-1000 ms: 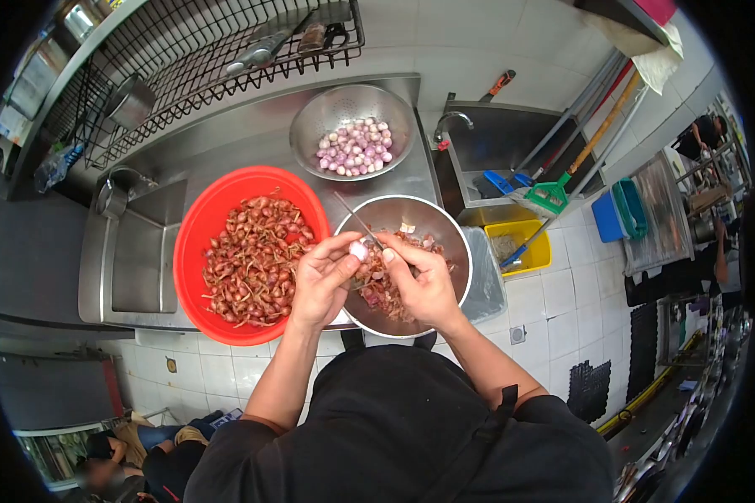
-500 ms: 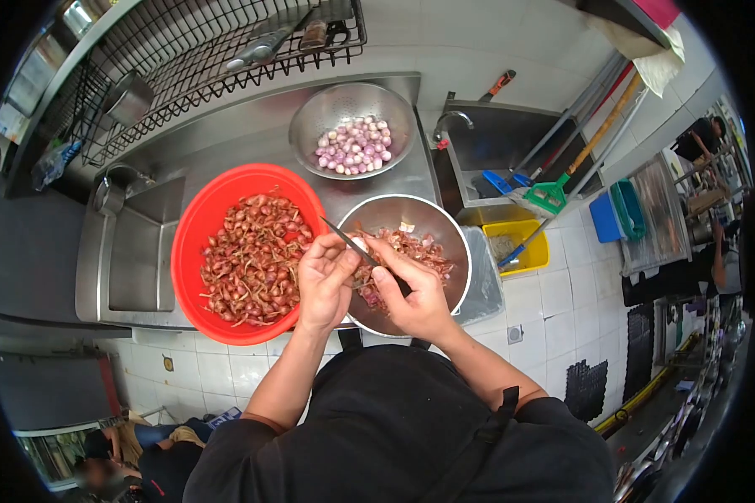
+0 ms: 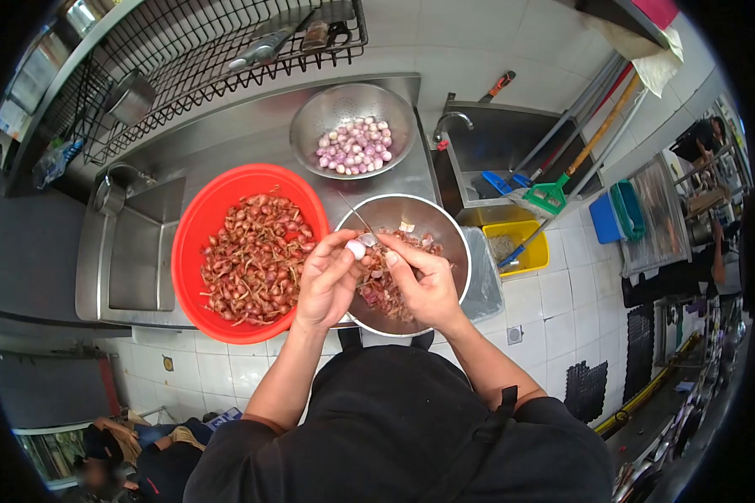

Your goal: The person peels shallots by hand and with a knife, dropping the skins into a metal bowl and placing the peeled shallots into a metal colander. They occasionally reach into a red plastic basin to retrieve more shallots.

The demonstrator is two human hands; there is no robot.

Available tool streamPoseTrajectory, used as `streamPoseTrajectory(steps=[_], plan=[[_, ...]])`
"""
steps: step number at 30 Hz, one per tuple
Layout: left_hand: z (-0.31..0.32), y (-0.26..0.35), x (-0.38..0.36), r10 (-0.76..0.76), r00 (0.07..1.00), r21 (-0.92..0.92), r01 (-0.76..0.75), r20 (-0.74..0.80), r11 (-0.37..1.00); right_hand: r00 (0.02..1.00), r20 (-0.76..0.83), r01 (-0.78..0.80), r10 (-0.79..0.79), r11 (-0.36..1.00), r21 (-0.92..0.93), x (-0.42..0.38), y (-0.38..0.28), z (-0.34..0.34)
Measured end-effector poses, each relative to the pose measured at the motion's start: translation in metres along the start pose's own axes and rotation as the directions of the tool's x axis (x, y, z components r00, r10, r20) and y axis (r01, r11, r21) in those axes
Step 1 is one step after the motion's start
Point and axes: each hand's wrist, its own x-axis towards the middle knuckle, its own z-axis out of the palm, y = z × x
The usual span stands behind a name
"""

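Observation:
My left hand (image 3: 327, 281) pinches a pale, peeled shallot (image 3: 356, 250) between its fingertips, over the left side of a steel bowl (image 3: 464, 251). My right hand (image 3: 426, 285) is closed on a small knife (image 3: 360, 214); the thin blade points up and away, while the handle is hidden by the fingers. A bit of skin (image 3: 367, 239) shows between the shallot and the right fingertips. Reddish shallot skins (image 3: 394, 298) lie in the bowl below. To the left, a red basin (image 3: 189, 260) holds many unpeeled shallots (image 3: 252, 260).
Behind the bowl stands a steel colander (image 3: 302, 117) with peeled shallots (image 3: 352, 147). A sink (image 3: 143, 260) is at the left and a deeper one (image 3: 478, 155) at the right, with broom handles leaning there. A wire rack (image 3: 184, 50) hangs above. Other people are at the edges.
The knife has turned from lying across the shallot to pointing away, more upright. My hands have parted slightly, and the whitish shallot shows more plainly in the left fingertips.

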Motion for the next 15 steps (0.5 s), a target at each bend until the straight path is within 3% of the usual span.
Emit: streamPoseTrajectory(steps=[2, 6, 10, 12, 15], plan=[[-0.019, -0.010, 0.003, 0.088, 0.996, 0.119, -0.090, 0.018, 0.989, 0.999, -0.035, 0.013, -0.014, 0.999, -0.029, 0.000, 0.009, 0.001], [0.002, 0.002, 0.001, 0.065, 0.998, 0.150, -0.062, -0.015, 0.987, 0.993, -0.119, -0.025, 0.011, 0.993, -0.117, 0.001, 0.010, -0.005], [-0.002, 0.003, 0.000, 0.094, 0.993, 0.232, -0.075, -0.074, 0.970, 0.995, -0.067, 0.063, -0.079, 0.976, -0.208, 0.000, 0.009, -0.016], [-0.004, 0.001, -0.001, 0.112, 0.992, 0.273, -0.090, -0.066, 0.958, 0.980, 0.091, -0.173, 0.178, 0.983, -0.060, -0.010, -0.003, -0.017], [0.002, -0.005, -0.002, 0.153, 0.988, 0.323, -0.132, -0.039, 0.937, 0.991, 0.125, -0.058, 0.047, 0.995, 0.079, -0.015, 0.007, -0.002]])
